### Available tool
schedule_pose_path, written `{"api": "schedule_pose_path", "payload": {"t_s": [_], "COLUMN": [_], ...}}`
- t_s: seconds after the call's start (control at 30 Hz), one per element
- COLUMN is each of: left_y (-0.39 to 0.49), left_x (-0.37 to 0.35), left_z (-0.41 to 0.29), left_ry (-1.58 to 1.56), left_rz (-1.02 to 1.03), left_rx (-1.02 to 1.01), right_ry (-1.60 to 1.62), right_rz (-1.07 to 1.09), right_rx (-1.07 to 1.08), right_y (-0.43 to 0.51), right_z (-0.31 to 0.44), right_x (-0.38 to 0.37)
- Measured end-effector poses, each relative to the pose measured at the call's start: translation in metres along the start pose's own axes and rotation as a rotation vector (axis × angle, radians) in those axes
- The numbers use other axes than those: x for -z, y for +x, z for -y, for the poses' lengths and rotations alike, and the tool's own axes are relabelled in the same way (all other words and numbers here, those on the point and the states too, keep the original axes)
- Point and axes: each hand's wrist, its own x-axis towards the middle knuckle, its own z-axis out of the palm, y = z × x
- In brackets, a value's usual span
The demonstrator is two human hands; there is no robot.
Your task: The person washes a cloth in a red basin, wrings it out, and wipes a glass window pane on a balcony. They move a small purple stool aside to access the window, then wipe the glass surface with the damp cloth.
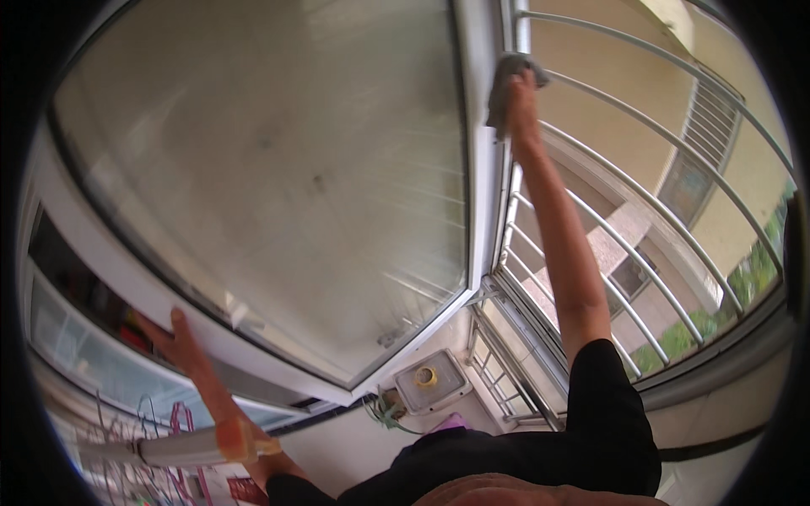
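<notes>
My right hand [524,117] holds a grey cloth [506,88] against the upright frame at the hinge side of an open window sash [285,158]. The cloth hangs down beside the fingers. The sash has a white frame and a smudged glass pane that fills the upper left. My left hand [180,348] is on the white lower-left edge of the sash frame, with the thumb on the near face and the other fingers partly hidden behind the edge.
White metal railing bars [633,114] curve outside the window at right. Clothes hangers [180,417] hang by a pole [183,448] at lower left. Below are a grey tray [436,395] with a yellow item [426,377] and a green plant [385,410].
</notes>
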Motion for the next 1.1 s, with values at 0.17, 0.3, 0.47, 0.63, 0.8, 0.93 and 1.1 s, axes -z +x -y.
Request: {"api": "schedule_pose_path", "payload": {"t_s": [0.17,0.3,0.47,0.63,0.8,0.93,1.1], "left_y": [0.003,0.016,0.036,0.036,0.036,0.030,0.039], "left_x": [-0.018,-0.024,-0.021,-0.041,-0.040,-0.043,-0.038], "left_z": [-0.032,-0.045,-0.072,-0.097,-0.087,-0.099,-0.081], "left_ry": [0.057,0.082,0.022,-0.010,0.009,0.057,0.037], "left_rz": [-0.018,-0.033,0.000,-0.082,-0.108,-0.139,-0.134], "left_rx": [0.058,0.073,0.169,0.292,0.275,0.276,0.244], "right_ry": [-0.019,-0.022,-0.057,-0.156,-0.278,-0.376,-0.138], "right_rz": [-0.002,0.038,0.054,0.101,0.026,0.022,0.032], "right_rx": [0.229,0.275,0.279,0.337,0.465,0.567,0.437], "right_y": [-0.021,-0.011,-0.019,-0.009,-0.001,0.001,0.016], "right_z": [0.033,0.026,0.044,0.046,0.021,0.014,0.007], "right_x": [-0.009,-0.010,-0.024,-0.036,-0.043,-0.045,-0.029]}}
